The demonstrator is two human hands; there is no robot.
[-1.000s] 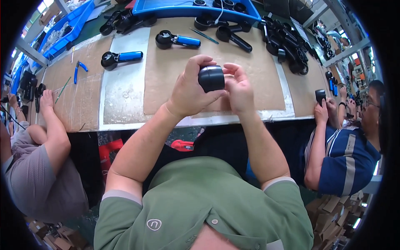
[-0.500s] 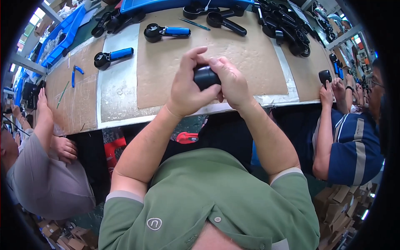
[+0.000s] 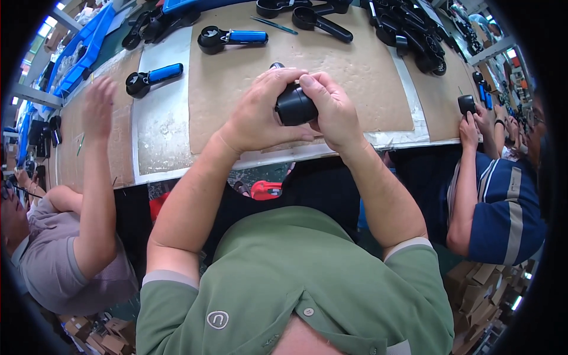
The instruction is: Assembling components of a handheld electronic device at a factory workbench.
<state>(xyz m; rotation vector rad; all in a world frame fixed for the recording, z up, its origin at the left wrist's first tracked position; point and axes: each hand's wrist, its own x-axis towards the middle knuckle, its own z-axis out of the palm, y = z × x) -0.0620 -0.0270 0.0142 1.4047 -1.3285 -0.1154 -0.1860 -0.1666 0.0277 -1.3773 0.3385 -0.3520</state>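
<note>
Above the near part of the cardboard sheet, my two hands hold a black plastic housing with a smooth, rounded end. My left hand curls its fingers over the far side, while its thumb stretches out below the housing. My right hand grips the right side, thumb pressed on top and the other fingers mostly hidden. A small shiny tip shows just beyond my left fingers. Farther off lie a black round-headed part with a blue cylinder and a similar part to its left.
Black round-headed shells and tweezers lie at the back. A heap of black parts covers the back right. Blue bins stand at left. A co-worker's raised hand is at left; another co-worker's hands hold a black part at right.
The housing has turned in my hands and shows more of its rounded side. My left thumb has moved off it. The left co-worker's arm has risen, and the blue-handled pliers are no longer visible.
</note>
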